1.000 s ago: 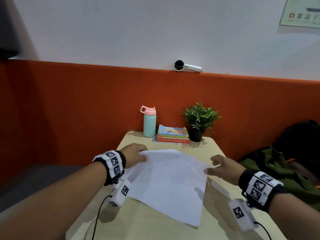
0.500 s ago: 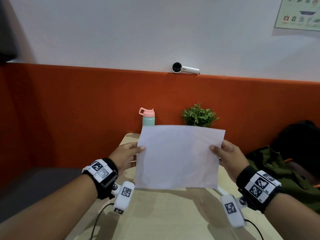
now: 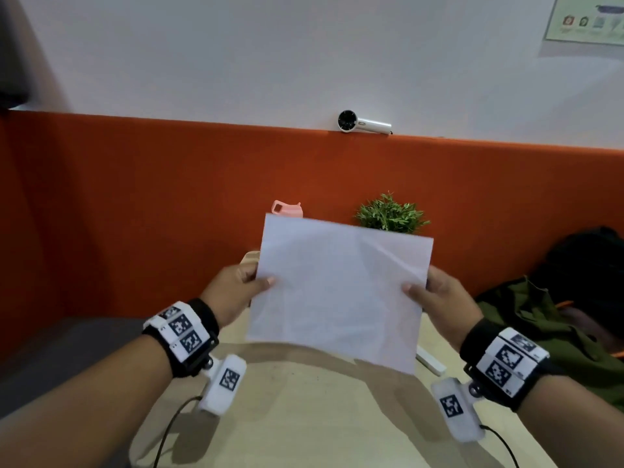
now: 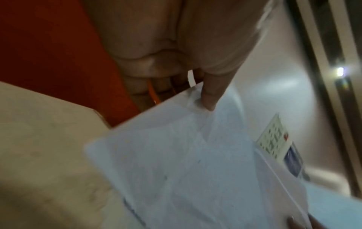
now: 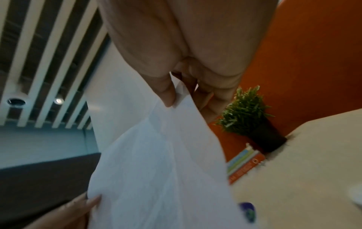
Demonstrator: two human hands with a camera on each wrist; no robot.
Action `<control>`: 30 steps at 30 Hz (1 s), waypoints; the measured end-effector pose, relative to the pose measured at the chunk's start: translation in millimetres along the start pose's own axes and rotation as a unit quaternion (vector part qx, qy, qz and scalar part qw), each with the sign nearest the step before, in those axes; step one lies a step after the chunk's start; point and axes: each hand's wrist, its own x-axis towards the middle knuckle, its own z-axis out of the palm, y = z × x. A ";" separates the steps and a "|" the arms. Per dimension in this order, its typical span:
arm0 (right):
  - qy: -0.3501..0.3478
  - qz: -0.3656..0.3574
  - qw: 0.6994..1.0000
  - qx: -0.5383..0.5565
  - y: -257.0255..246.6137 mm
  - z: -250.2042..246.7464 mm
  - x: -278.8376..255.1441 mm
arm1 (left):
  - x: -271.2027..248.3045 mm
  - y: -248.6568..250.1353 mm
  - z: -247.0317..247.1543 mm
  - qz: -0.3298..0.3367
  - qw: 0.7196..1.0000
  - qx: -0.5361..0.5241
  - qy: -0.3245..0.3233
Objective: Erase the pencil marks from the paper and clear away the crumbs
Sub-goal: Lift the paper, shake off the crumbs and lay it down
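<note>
The paper [image 3: 339, 295] is up off the table [image 3: 304, 417], held in the air in front of the person, a plain white sheet, thin enough to look faintly see-through, with soft creases running across it and no marks that can be made out from the head view. It faces the person nearly upright, long side running left to right, top edge tipped down a little toward the right. The left hand [image 3: 236, 292] pinches the left edge, thumb [image 4: 210, 99] on the near face and fingers behind. The right hand [image 3: 439, 298] pinches the right edge the same way, thumb [image 5: 167, 96] in front. Behind the sheet a pink bottle lid [image 3: 287, 209] and a potted plant [image 3: 391, 214] peek over its top edge against the orange panel [image 3: 135, 197]. Books [image 5: 245, 162] lie beside the plant pot on the table.
</note>
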 end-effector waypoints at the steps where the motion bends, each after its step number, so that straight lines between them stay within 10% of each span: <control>1: 0.005 -0.020 1.000 0.011 -7.2 -1.2 2.8 | 1.2 4.1 -1.8 0.010 1.000 -0.013 0.017; 7: -0.096 0.057 0.979 -0.168 5.4 -2.7 -0.8 | -6.0 -20.7 -10.3 -0.111 0.972 0.171 -0.117; 12: -0.098 0.127 0.958 -0.238 1.5 -5.1 8.3 | 1.4 -19.7 -13.5 -0.149 0.964 0.198 -0.094; 23: 0.000 0.267 0.962 0.059 15.7 -10.6 36.2 | 61.4 -32.2 12.3 -0.190 0.934 0.304 -0.008; 27: -0.040 0.261 0.963 -0.042 29.1 -15.9 51.4 | 82.2 -38.7 27.3 -0.191 0.931 0.310 -0.027; 30: -0.111 0.213 0.913 -0.331 34.5 -24.8 53.2 | 89.5 -41.9 31.9 -0.171 0.878 0.437 -0.099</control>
